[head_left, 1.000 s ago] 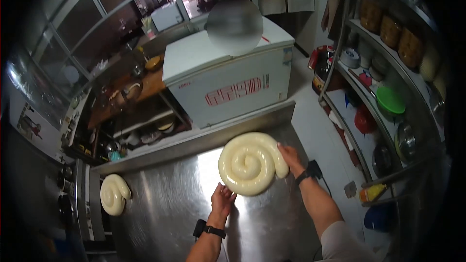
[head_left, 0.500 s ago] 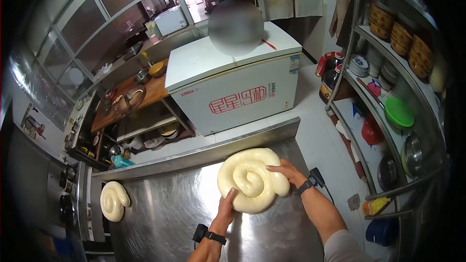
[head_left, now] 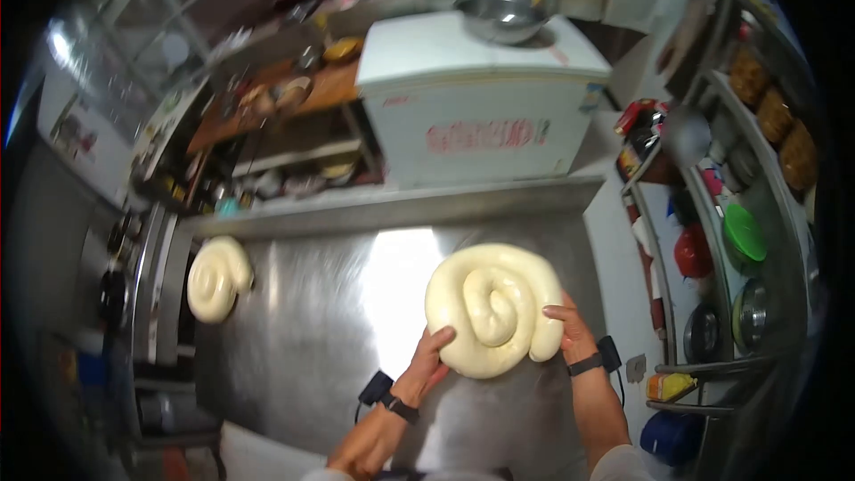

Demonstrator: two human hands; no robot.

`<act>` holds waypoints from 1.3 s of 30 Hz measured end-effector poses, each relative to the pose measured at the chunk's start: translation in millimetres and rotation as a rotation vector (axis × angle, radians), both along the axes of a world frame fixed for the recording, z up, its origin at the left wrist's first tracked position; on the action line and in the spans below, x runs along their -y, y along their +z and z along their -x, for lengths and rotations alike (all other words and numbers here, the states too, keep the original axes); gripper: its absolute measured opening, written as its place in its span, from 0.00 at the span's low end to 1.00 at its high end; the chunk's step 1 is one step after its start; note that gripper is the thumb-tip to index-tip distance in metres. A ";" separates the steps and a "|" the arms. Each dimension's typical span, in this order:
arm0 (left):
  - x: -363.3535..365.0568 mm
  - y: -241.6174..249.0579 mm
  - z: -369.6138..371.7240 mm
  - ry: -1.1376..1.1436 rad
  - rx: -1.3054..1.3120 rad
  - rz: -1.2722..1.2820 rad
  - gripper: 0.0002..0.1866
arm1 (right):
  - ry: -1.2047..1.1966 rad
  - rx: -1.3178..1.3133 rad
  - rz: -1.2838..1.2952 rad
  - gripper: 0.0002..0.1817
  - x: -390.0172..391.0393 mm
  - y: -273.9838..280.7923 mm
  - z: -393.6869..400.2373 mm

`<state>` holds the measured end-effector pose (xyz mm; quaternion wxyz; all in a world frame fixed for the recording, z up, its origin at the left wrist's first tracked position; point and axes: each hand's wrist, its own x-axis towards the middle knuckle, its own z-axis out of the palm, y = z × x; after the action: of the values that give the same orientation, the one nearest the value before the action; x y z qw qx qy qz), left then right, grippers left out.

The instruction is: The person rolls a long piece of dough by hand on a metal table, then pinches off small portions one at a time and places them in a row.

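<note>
A large spiral coil of pale, glossy dough (head_left: 460,292) is held between both my hands over the steel table (head_left: 303,374). My left hand (head_left: 431,360) grips its lower left edge, thumb on top and fingers underneath. On the opposite side my right hand (head_left: 570,325) clasps the edge near the coil's loose outer end, thumb likewise on top. Each wrist wears a dark strap with a small black device. A smaller dough coil (head_left: 212,278) lies by itself at the table's left end.
Beyond the table's raised back edge stands a white chest freezer (head_left: 481,125) with a metal bowl (head_left: 504,18) on it. A wooden counter (head_left: 334,89) is at the back left. Shelving at right carries a green basket (head_left: 744,233) and a red bowl (head_left: 693,251).
My view has tilted down and swung left. Both hands still hold the large coil, whose outer end now lies closer against its side.
</note>
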<state>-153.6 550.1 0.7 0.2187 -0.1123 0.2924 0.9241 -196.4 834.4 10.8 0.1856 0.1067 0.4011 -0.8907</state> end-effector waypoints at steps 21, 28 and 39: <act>433.1 82.1 -169.4 -0.121 0.040 0.043 0.38 | 0.291 -0.098 -0.383 0.40 257.2 106.7 -171.8; 530.8 6.5 -160.0 -0.168 0.185 1.136 0.40 | 0.466 -0.634 -1.697 0.34 155.0 31.8 -142.2; 485.8 -21.3 -220.0 0.025 0.412 0.571 0.32 | 0.308 -0.244 -0.777 0.27 456.8 -58.1 -258.9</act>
<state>66.4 64.3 -20.7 0.2215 -0.3567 0.4874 0.7656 62.5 377.6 -47.3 0.2137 0.0013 0.7367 -0.6416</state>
